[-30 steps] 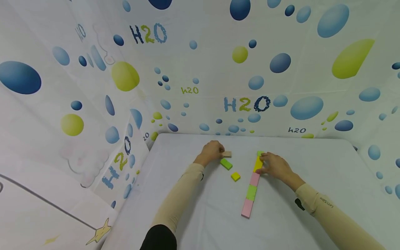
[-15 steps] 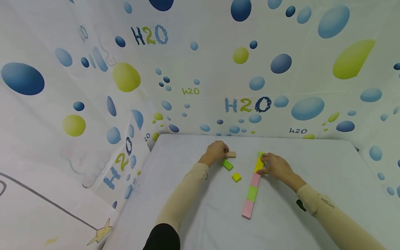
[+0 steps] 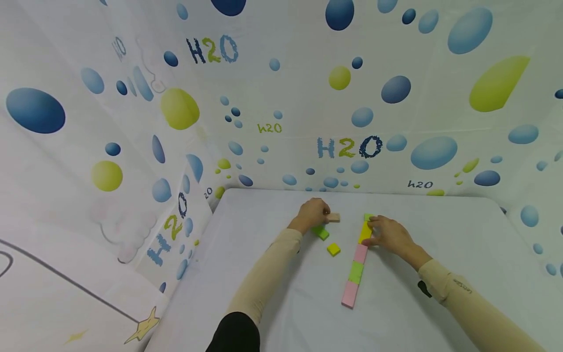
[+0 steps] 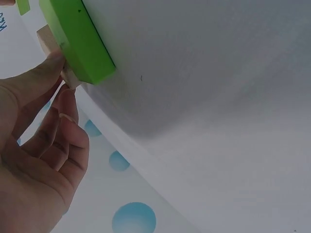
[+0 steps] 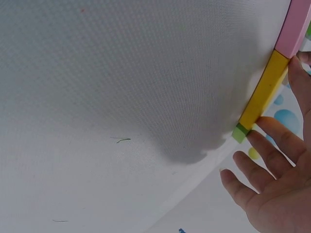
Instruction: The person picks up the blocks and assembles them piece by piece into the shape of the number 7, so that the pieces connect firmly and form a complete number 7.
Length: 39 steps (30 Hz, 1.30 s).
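Observation:
The left hand [image 3: 313, 214] pinches a plain wooden block [image 3: 334, 217] between thumb and fingers at the back of the table. A green block [image 3: 323, 233] lies just in front of that hand, and a yellow block [image 3: 334, 249] lies nearer the front. Right of these runs a line of blocks end to end: pink [image 3: 350, 294], green [image 3: 356, 272], pink [image 3: 360, 253], yellow [image 3: 365, 231] and a small green one [image 3: 368, 216] at the far end. Fingertips of the right hand [image 3: 390, 234] touch the yellow block and the far green one; in the right wrist view its other fingers [image 5: 253, 170] are spread.
A white cloth covers the table [image 3: 422, 220]. Behind and to the left hangs a white curtain [image 3: 299, 98] printed with blue and green spots and lettering. Both forearms reach in from the front edge.
The left hand has moved to the right with the wooden block, closer to the line of blocks. The right hand has stayed at the yellow block.

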### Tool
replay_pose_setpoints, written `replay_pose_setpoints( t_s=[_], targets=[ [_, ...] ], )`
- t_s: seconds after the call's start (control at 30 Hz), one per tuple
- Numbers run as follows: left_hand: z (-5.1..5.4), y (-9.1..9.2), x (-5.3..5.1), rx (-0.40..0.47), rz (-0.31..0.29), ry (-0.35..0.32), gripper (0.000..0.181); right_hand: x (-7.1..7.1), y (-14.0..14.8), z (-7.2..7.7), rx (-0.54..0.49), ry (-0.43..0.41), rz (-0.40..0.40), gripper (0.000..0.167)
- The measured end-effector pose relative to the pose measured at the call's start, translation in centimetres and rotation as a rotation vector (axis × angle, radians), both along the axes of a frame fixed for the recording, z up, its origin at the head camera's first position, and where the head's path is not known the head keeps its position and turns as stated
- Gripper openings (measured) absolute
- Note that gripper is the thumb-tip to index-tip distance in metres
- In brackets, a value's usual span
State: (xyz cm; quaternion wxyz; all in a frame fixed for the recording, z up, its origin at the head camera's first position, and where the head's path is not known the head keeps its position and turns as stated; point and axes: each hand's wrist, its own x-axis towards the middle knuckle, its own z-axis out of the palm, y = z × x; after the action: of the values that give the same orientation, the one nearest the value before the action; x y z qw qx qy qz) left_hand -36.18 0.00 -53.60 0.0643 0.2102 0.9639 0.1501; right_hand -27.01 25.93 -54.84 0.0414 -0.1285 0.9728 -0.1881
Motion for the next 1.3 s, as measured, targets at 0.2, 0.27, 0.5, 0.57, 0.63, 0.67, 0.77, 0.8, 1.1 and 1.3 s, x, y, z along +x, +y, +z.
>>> replay_pose_setpoints(
  t_s=[0.2, 0.27, 0.5, 0.57, 0.63, 0.67, 0.77, 0.8, 1.1, 1.3],
  targets=[
    [0.3, 0.6, 0.1, 0.003, 0.001, 0.003, 0.027, 0.0, 0.0, -0.1, -0.002, 0.016, 0.003, 0.075],
    [0.3, 0.8, 0.1, 0.0, 0.003, 0.0, 0.027, 0.0, 0.0, -0.1, -0.006, 0.017, 0.002, 0.076],
    [-0.2, 1.3, -0.2, -0.006, -0.015, 0.006, 0.027, 0.0, 0.0, -0.1, -0.02, 0.002, -0.013, 0.076],
    [-0.4, 1.5, -0.3, -0.008, -0.02, 0.012, 0.027, 0.0, 0.0, -0.1, -0.017, 0.001, -0.013, 0.076],
    [-0.5, 1.8, -0.4, -0.009, -0.023, 0.012, 0.028, 0.0, 0.0, -0.1, -0.014, -0.003, -0.014, 0.076],
    [-0.6, 1.9, -0.5, -0.013, -0.024, 0.013, 0.028, -0.1, 0.0, -0.1, -0.015, -0.005, -0.014, 0.076],
    [-0.6, 2.3, -0.5, -0.014, -0.029, 0.015, 0.028, -0.1, 0.0, -0.1, -0.011, -0.006, -0.014, 0.076],
    [-0.6, 2.4, -0.6, -0.015, -0.031, 0.019, 0.028, -0.1, 0.0, -0.1, -0.009, -0.005, -0.014, 0.076],
    [-0.6, 3.2, -0.3, -0.03, -0.024, 0.017, 0.028, -0.2, -0.1, -0.2, 0.001, -0.001, -0.007, 0.077],
    [-0.6, 3.6, -0.3, -0.04, -0.049, 0.036, 0.028, -0.2, 0.1, -0.4, -0.01, 0.016, -0.007, 0.076]
  ],
)
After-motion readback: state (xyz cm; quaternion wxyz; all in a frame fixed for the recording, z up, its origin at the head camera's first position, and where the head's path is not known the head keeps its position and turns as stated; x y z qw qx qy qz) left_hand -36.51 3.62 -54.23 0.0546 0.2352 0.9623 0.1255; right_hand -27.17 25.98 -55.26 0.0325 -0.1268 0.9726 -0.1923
